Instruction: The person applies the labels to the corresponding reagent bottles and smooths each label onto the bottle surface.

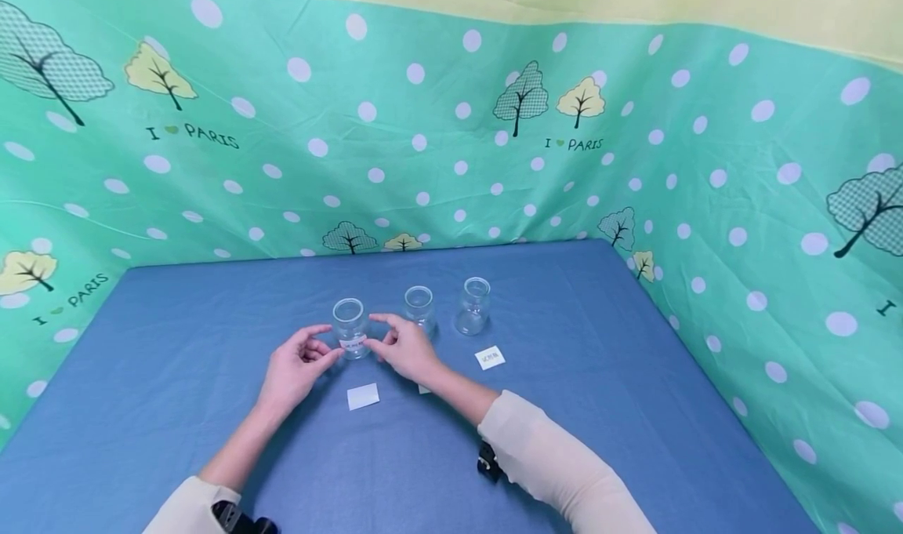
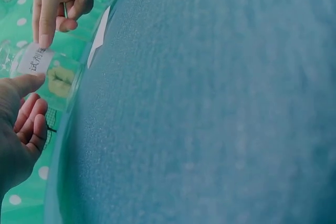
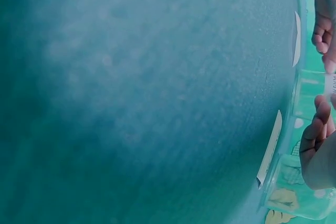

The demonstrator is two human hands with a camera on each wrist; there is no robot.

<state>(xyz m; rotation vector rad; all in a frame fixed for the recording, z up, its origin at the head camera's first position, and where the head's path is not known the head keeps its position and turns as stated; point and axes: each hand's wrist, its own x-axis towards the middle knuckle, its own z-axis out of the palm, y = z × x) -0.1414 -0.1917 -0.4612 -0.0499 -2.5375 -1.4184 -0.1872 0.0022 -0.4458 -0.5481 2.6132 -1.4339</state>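
Observation:
A clear glass jar (image 1: 349,322) with a pale handwritten label (image 1: 353,343) on its front stands between the two hands. The left hand (image 1: 296,369) comes from the jar's left, its thumb tip at the label's left end and its index finger near the glass. From the other side, the right hand (image 1: 405,350) has its thumb at the label's right end, the index finger stretched out beside the jar. In the left wrist view, both thumbs press at opposite edges of the label (image 2: 35,59), which bears dark written characters. The left hand's other fingers (image 2: 34,124) are bent in loosely below.
Two more clear jars stand to the right, a middle jar (image 1: 419,297) partly behind the right hand and a far jar (image 1: 473,308). A white paper slip (image 1: 363,397) and a written slip (image 1: 490,357) lie on the blue cloth (image 1: 600,408); a third peeks out under the right wrist.

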